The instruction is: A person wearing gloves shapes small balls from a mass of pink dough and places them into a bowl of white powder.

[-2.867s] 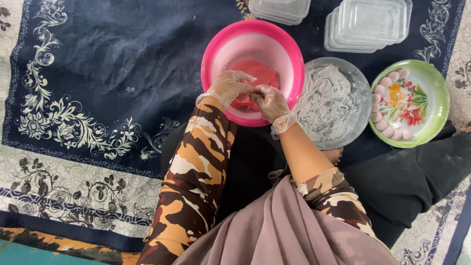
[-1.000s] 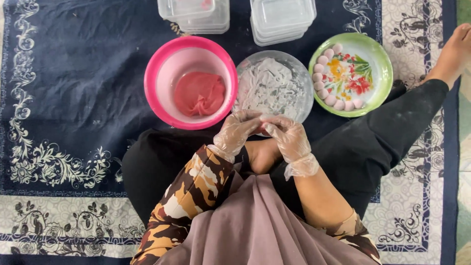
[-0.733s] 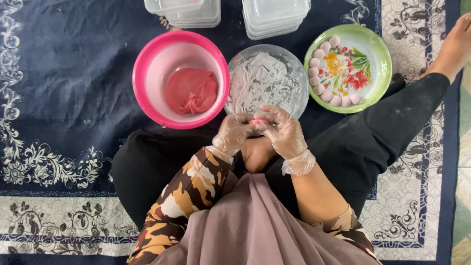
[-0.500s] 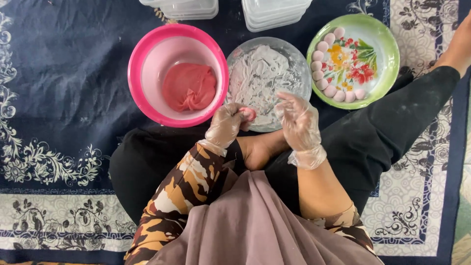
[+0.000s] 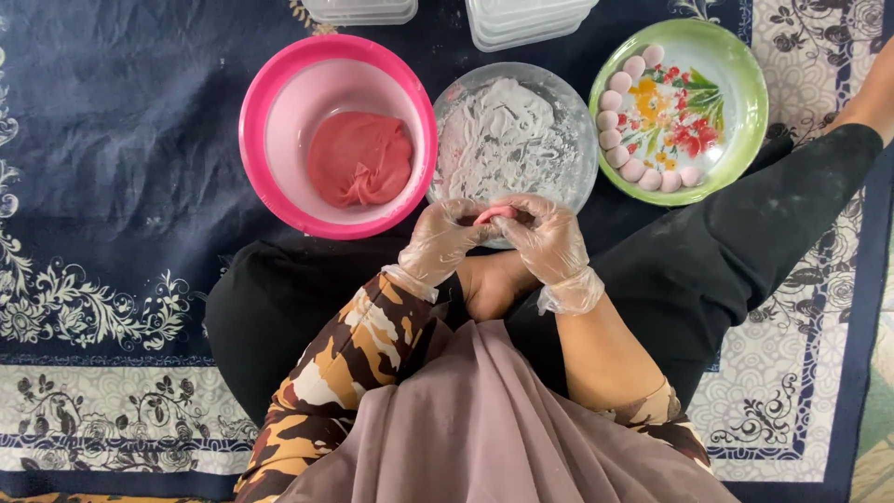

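together, left hand (image 5: 440, 244) and right hand (image 5: 548, 240), fingers curled inward, share a grip on a pink dough piece (image 5: 494, 214).

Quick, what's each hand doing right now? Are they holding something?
Left hand: gloved, fingers curled onto the small pink dough piece.
Right hand: gloved, fingers closed on the same dough piece from the other side, by the clear flour bowl.
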